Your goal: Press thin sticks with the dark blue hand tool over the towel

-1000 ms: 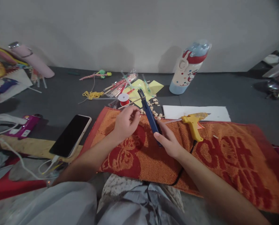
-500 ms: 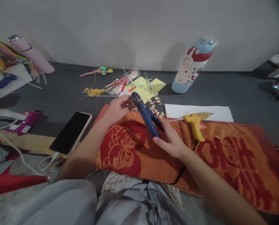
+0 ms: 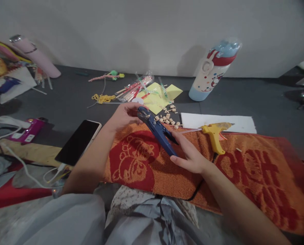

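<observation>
Head view: blue tool [image 3: 158, 131] in right hand [image 3: 189, 154], above towel [image 3: 182, 177].

Surface finishes of the worktop articles

Blue long-handled hand tool [image 3: 158, 132]: smooth handles with a dull sheen. Orange-and-red patterned cloth towel [image 3: 177, 172]: rough, matt, looped pile. Yellow plastic-looking glue gun [image 3: 214, 136]: smooth body. Black-screened rectangular phone [image 3: 77, 142]: smooth, dark face. Pale pink cylindrical flask [image 3: 36, 58]: smooth body, shiny metallic cap. Light blue, white and red bottle [image 3: 210, 73]: smooth; glossy clear film over its top. Small pale wood-like pieces [image 3: 167, 119]: matt.
</observation>
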Motion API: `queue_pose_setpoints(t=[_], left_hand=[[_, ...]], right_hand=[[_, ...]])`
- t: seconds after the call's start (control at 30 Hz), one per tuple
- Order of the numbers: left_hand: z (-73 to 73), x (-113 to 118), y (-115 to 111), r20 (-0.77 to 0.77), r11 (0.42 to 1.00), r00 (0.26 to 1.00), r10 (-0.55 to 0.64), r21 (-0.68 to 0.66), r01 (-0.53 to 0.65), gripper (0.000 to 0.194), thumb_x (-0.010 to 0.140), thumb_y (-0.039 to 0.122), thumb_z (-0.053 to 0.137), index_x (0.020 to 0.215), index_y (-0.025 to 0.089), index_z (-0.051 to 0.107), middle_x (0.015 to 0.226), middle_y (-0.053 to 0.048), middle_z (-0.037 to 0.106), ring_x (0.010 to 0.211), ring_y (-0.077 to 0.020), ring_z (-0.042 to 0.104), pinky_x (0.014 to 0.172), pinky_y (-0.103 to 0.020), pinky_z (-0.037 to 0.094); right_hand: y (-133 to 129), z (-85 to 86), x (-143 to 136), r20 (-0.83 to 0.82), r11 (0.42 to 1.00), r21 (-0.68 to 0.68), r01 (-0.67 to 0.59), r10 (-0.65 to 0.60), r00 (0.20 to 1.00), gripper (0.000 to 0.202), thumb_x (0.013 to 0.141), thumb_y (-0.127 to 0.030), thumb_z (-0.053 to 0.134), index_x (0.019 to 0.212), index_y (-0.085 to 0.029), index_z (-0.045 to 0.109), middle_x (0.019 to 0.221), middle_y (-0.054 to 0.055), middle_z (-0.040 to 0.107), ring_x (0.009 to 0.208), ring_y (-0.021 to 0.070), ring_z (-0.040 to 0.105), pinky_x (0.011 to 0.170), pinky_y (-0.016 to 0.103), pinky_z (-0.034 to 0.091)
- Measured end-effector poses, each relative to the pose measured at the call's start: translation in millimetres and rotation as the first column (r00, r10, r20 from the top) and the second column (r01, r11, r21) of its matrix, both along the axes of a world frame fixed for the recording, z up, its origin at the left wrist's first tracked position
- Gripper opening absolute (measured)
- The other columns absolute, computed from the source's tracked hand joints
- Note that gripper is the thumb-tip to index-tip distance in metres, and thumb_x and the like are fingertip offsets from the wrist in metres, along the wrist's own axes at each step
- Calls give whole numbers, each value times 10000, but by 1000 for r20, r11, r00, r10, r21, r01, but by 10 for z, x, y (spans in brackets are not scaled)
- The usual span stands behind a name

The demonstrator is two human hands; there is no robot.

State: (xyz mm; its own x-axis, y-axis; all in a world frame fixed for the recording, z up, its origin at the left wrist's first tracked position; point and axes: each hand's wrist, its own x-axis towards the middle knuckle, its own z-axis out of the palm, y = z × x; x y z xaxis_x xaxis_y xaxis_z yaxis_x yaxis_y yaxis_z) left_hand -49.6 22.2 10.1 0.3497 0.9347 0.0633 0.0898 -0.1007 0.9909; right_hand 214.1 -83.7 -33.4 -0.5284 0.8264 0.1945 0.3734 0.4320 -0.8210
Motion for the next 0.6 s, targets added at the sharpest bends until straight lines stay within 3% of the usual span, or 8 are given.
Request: queue_pose_setpoints(t=[0.13,0.27,0.4,0.6], left_hand=[[11,3,-11,-20,1000,1000,22,21,-21,331,568,303,823,832,127,729,674,-34,685,556,-127,626,532,-251,527],[-4,49,-1,-23,999,999,46,-17,-46,351,608,266,798,912,115,713,695,-35,684,546,-120,622,521,-250,521],[-50,101,20,2,993,994,112,-38,-112,291,589,248,815,802,124,660,640,-14,664,516,-102,605,523,-234,505],[-94,138,11,-19,978,983,183,108,-180,261,646,310,793,664,151,587,542,0,616,504,-107,596,521,-232,483]], right_hand=[[-1,24,-10,-35,999,-12,-31,31,999,734,857,-583,533,1465,-211,355,1393,163,535,1264,354,520,1053,521,427],[5,-8,-8,-19,999,-24,32,-33,999,769,849,-569,564,1468,-171,343,1437,196,488,1300,371,485,1074,541,398],[16,-39,-21,-55,995,-21,93,-94,994,748,872,-552,545,1474,-169,319,1482,187,443,1348,359,441,1106,535,366],[20,-79,-23,-85,991,-39,126,-129,988,705,900,-529,520,1469,-168,314,1520,187,396,1374,345,416,1131,531,338]])
